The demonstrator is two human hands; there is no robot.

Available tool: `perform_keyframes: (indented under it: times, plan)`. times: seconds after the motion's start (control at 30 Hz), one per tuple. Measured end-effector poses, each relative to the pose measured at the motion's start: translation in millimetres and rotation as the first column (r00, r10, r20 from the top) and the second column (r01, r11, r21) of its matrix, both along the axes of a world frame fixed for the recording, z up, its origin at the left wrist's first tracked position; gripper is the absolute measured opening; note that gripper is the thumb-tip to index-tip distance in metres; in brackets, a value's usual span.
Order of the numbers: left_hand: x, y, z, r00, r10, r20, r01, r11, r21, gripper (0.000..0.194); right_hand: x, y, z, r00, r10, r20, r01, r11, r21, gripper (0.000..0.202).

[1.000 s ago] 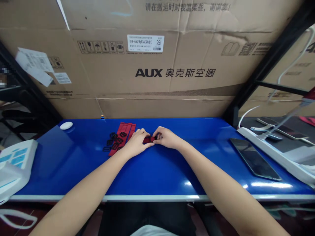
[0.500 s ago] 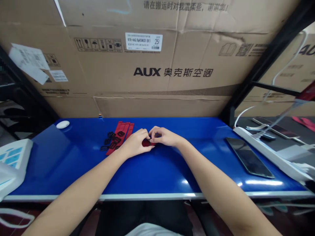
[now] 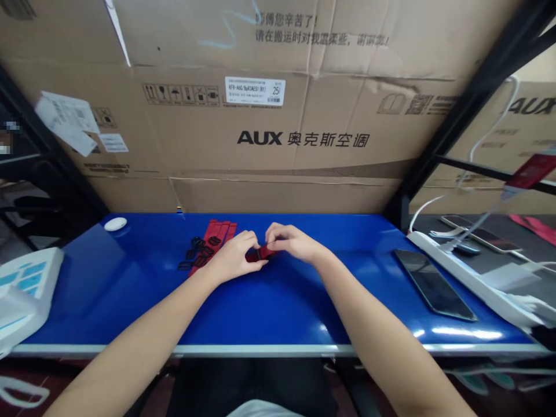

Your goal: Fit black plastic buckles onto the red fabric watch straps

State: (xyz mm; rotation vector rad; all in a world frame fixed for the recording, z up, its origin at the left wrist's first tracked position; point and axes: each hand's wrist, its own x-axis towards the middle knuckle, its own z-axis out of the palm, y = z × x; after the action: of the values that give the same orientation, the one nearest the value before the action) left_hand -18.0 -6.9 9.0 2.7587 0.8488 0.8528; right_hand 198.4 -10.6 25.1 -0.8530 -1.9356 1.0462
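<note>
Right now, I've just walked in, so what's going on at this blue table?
A person is working on a red strap with bare hands above the blue table. The left hand holds one end and the right hand pinches the other. A dark piece, possibly a buckle, sits on it. Beside the left hand, black buckles lie on and around more red straps.

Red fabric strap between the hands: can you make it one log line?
left hand: at red fabric strap, grip hidden | right hand: pinching strap | black slotted buckles: on and beside red fabric straps
</note>
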Motion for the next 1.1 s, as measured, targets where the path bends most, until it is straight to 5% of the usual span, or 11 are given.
perform_keyframes:
  times: [0.1,0.37,0.57,0.67,0.83,0.93,1.0,1.07,1.1]
  plan:
    - [1,0,-1.0,0.999,0.022,0.035,-0.022,1.0,-0.023,0.022,6,0,2.2,0.968,-0.048,-0.247,0.01,0.988,-0.154,0.018]
    - [18,-10,-1.5,0.998,0.061,0.014,-0.058,0.987,-0.148,0.028,-9,0,-6.6,0.928,0.019,-0.371,-0.127,0.955,-0.267,0.026]
    - [18,-8,-14.1,0.986,0.062,-0.156,-0.095,0.972,-0.213,0.021,23,5,3.2,0.799,-0.224,-0.557,0.123,0.969,-0.214,0.028]
    - [12,-2,-20.9,0.947,0.169,-0.275,-0.196,0.978,-0.072,0.022,50,10,1.6,0.789,-0.243,-0.564,0.174,0.969,-0.173,0.025]
    - [13,1,-23.8,0.868,0.356,-0.347,-0.34,0.934,0.107,0.027,79,21,-16.3,0.919,-0.257,-0.3,0.194,0.955,-0.224,0.032]
    - [16,4,-23.2,0.843,0.398,-0.362,-0.376,0.917,0.133,0.027,96,30,-24.5,0.876,-0.466,-0.125,0.448,0.882,-0.145,0.036]
    - [17,9,-22.7,0.829,0.404,-0.387,-0.38,0.914,0.14,0.024,102,36,-28.6,0.762,-0.648,0.0,0.648,0.761,-0.015,0.032]
    - [17,17,-22.3,0.82,0.408,-0.401,-0.386,0.912,0.14,0.023,96,40,-33.3,0.637,-0.765,0.096,0.75,0.644,0.151,0.024]
    - [17,21,-22.2,0.82,0.415,-0.394,-0.394,0.909,0.137,0.023,87,40,-36.1,0.623,-0.77,0.141,0.74,0.638,0.216,0.021]
